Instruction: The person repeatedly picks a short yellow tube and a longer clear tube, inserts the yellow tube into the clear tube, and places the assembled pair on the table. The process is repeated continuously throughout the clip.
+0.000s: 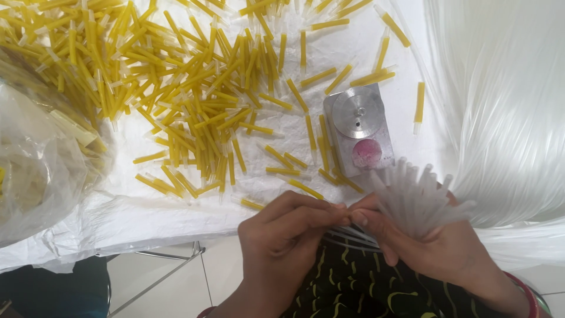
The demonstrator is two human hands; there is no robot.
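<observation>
Gripping a fan of clear tubes (415, 197) lower right, our right hand (435, 241) meets our left hand (288, 232) pinching one tube end, while many yellow-capped pieces (188, 100) already cover the desk (359, 44) upper left.

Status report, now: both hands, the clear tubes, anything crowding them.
Right hand grips fanned bunch of clear tubes. Left hand pinches at the bunch's base, fingertips meeting right's. Small metal block and scattered yellow pieces lie just beyond.

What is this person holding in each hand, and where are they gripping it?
The right hand grips a fanned bundle of clear tubes near its lower end. The left hand pinches something at its fingertips; what it is cannot be told.
</observation>
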